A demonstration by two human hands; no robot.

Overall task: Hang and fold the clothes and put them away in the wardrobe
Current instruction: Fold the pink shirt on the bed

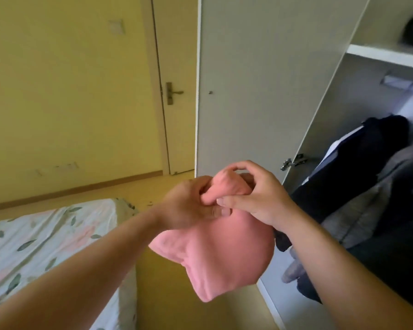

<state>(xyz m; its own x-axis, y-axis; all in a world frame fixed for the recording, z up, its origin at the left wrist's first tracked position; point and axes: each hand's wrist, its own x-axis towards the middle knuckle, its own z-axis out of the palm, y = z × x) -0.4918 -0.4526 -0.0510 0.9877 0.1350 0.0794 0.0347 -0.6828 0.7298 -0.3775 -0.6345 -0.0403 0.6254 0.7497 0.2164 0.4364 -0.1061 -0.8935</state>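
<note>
Hands, two: left hand [188, 206] and right hand [255, 194] each pinch one pink garment [215, 253] beside the open wardrobe [260, 91]; two dark garments [358, 167] hang inside.

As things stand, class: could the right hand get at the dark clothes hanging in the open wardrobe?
Probably yes, but not freely. The dark clothes hang just beside the right hand, with the wardrobe door swung open. However, both it and the left hand are gripping the pink garment, which must be released first.
</note>
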